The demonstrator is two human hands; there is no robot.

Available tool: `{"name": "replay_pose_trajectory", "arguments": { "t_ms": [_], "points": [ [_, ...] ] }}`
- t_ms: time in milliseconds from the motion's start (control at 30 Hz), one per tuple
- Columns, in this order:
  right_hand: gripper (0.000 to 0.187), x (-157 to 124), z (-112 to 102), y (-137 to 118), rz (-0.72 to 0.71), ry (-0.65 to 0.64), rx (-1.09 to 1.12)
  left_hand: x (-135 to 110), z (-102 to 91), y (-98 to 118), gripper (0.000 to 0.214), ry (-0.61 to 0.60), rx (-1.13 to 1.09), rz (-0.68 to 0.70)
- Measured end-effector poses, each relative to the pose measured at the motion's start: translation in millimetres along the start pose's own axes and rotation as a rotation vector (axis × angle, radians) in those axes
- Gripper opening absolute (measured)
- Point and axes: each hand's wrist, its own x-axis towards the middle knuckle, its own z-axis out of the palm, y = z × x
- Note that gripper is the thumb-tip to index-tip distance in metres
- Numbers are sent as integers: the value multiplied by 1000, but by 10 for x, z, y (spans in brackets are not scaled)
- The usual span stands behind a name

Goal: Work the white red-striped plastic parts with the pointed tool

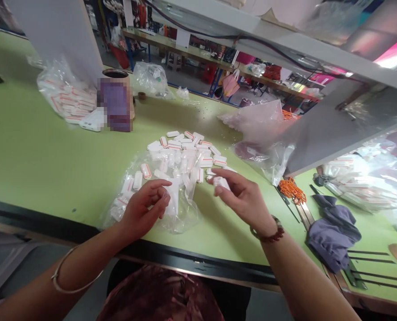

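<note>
Right grip (pixel 217 182) clamped on a white plastic piece (pixel 222 183); left grip (pixel 163 192) together above a clear bag (pixel 185 222)

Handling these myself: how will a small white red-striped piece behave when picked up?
Probably light and stiff: each small white red-striped piece keeps its squared shape in the heap. The right hand pinches one, so little grip seems needed. They may slide, lying loose on the clear plastic bag.

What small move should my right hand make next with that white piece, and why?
Probably firm up the pinch on the white piece in your right hand: it sits only at the fingertips, above the loose pile of red-edged pieces.
</note>
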Motion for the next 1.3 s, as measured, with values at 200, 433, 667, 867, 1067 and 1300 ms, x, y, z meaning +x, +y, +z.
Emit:
{"name": "replay_pose_trajectory", "arguments": {
  "t_ms": [200, 433, 667, 867, 1067, 1300],
  "points": [
    [47, 69, 526, -254, -6, -171, 159, 2, 87, 190, 20, 99, -66, 6],
    [48, -20, 442, -220, -308, -222, -132, 78, -41, 333, 28, 122, 245, -41],
    [42, -69, -321, 279, 98, 230, -801, 126, -258, 412, 29, -175, 954, 28],
    [40, -276, -561, 910, 540, -43, -920, 236, -236, 373, 28, -80, 957, 213],
    [35, -426, -616, 1103, 492, 57, -748, 366, -198, 167, 23, -84, 643, 195],
    [35, -300, -412, 1006, 327, 85, -856, 377, -207, 46, 22, -95, 531, 196]
  ]
}}
